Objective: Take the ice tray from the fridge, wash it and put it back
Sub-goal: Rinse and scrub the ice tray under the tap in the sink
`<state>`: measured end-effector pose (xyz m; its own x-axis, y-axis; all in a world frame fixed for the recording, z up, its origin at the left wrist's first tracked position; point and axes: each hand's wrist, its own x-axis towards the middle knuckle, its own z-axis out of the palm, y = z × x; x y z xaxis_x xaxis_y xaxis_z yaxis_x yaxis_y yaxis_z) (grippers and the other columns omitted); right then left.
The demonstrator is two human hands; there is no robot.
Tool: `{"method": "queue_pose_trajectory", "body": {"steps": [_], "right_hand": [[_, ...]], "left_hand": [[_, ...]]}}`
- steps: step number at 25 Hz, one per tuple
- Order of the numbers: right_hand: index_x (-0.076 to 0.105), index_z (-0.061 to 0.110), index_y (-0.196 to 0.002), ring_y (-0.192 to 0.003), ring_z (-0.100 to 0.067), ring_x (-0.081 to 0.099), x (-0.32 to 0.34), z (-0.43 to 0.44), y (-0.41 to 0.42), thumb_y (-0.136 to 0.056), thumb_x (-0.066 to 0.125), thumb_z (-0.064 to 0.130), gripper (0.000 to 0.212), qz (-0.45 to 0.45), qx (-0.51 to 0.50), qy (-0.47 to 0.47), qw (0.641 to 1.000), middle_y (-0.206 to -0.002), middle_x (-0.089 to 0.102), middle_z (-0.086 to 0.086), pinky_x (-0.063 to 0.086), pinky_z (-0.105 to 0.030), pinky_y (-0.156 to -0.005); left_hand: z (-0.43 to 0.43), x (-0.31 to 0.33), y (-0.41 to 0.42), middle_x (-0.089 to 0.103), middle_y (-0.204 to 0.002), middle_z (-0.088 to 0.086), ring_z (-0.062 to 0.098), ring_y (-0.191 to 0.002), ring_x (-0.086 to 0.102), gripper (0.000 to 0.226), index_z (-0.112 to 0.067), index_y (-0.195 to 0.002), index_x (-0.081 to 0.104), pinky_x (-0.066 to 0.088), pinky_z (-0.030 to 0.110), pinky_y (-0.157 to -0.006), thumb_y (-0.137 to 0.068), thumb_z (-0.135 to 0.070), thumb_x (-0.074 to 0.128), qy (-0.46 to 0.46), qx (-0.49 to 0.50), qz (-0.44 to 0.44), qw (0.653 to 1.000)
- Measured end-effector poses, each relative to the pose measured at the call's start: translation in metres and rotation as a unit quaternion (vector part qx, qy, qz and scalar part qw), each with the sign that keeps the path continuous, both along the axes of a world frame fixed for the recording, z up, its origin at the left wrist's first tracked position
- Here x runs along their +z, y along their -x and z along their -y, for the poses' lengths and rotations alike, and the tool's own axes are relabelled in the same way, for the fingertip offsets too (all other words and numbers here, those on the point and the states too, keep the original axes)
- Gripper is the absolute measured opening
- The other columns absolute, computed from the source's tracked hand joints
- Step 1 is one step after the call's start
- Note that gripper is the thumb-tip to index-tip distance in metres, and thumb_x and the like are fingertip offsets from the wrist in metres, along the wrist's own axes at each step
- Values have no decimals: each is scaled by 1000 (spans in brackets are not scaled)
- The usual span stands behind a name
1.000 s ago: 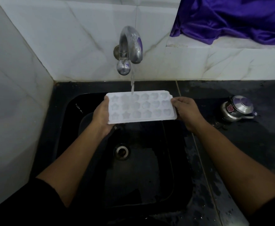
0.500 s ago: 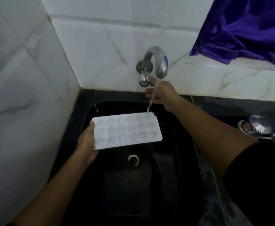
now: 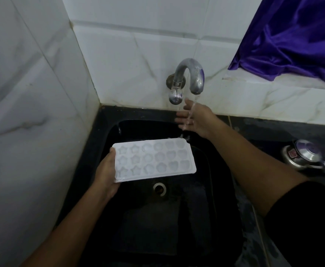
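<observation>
We hold the ice tray (image 3: pixel 154 160) over the black sink (image 3: pixel 221 199), a little left of the tap (image 3: pixel 188 78) and nearer to us than the spout. Our left hand (image 3: pixel 106 170) grips it alone by its left short end, thumb on the rim and fingers underneath, with the moulds facing up. Our right hand (image 3: pixel 196 118) holds nothing. Its fingers are stretched out loosely under the spout, just beside the tap knob (image 3: pixel 175 97), and the water stream (image 3: pixel 190 114) runs over them and on down toward the tray's far right corner.

We judge this to be the rinse, with the free hand either wetting itself or going to the knob; we cannot tell which. To do it well, we want the tray under the stream, not beside it, so we should slide it right and farther from us until water lands in the middle rows. A one-ended grip makes a filled tray heavy at its free end, so the right hand should take the right edge before we tip. Then we tilt the far right corner down toward the drain (image 3: pixel 159 188) and let every mould empty, since the shaped pockets probably trap water. We stay inside the sink walls so nothing splashes the counter (image 3: pixel 263 130) where the steel pot (image 3: pixel 304 155) stands.
</observation>
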<state>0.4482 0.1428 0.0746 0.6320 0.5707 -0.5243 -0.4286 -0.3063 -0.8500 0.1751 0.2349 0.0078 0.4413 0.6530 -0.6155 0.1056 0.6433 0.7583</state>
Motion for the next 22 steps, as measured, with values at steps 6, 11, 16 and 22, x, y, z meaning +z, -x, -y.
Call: {"method": "queue_pose_trajectory", "body": {"steps": [6, 11, 16, 22], "right_hand": [[65, 11, -117, -86, -21, 77, -25, 106, 57, -107, 57, 32, 24, 100, 49, 59, 992, -107, 76, -10, 62, -35, -70], [66, 14, -119, -97, -28, 74, -42, 143, 67, -101, 63, 9, 18, 158, 44, 60, 985, -107, 73, -13, 60, -37, -71], [66, 21, -114, -100, -26, 72, -37, 156, 63, -100, 64, 11, 17, 203, 55, 72, 975, -104, 72, -6, 61, -43, -83], [59, 28, -135, -113, -11, 61, -36, 169, 66, -104, 56, 46, 36, 448, 203, 61, 869, -133, 58, 7, 50, -32, -93]], "left_hand": [[19, 11, 0, 83, -102, 7, 22, -85, 81, 43, -14, -113, 74, 58, 41, -79, -111, -46, 45, -9, -6, 7, 1000], [44, 11, 4, 79, -120, 12, 30, -104, 78, 52, -10, -128, 70, 59, 45, -86, -110, -51, 44, 7, -17, 19, 1000], [69, 10, 9, 75, -128, 15, 33, -112, 76, 56, -8, -135, 66, 65, 41, -76, -110, -51, 41, 27, -9, 40, 999], [92, 13, 11, 81, -109, 9, 22, -91, 81, 51, -11, -122, 71, 63, 31, -64, -112, -49, 39, 4, 34, 21, 999]]}}
